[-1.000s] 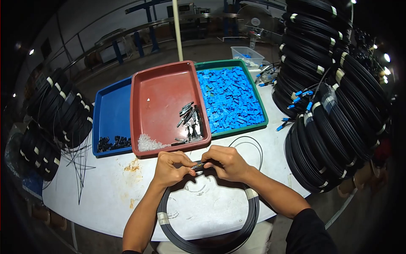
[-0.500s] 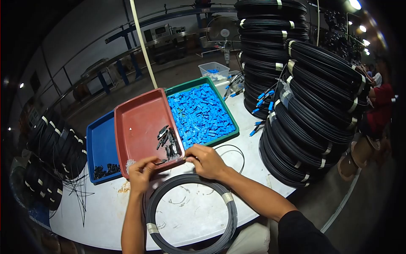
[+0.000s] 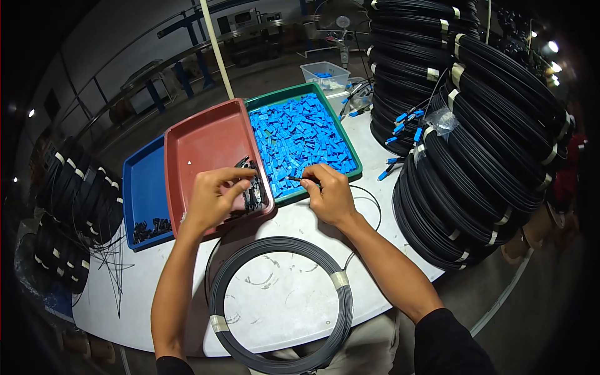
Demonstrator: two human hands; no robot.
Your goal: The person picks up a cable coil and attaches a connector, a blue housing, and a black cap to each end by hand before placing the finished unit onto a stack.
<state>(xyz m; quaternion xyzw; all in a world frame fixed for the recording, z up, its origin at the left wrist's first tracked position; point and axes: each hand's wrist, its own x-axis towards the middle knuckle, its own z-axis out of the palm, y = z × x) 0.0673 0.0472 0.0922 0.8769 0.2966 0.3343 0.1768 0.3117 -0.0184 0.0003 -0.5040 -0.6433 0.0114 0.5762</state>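
Observation:
My right hand (image 3: 329, 195) is closed in a pinch on a black cable end (image 3: 296, 179), which points left in front of the blue parts. A thin black cable loops from behind this hand down toward the coil. My left hand (image 3: 215, 199) hovers over the red tray (image 3: 199, 140), thumb and index finger apart, their tips beside a pile of small black connector parts (image 3: 253, 194). Whether the tips touch a part is hard to see. Below both hands a black cable coil (image 3: 219, 281) lies on the white table, bound with pale tape.
A green tray (image 3: 351, 150) full of small blue connector pieces (image 3: 300, 140) adjoins the red one. The blue tray (image 3: 145, 187) at left holds black pieces. Tall stacks of cable coils (image 3: 481, 169) stand at right, more coils (image 3: 69, 200) at far left. A clear bin (image 3: 325, 75) sits behind.
My hands have separated: the left has moved up over the black parts, the right up and right to the green tray's front edge with the cable end. The view has shifted slightly.

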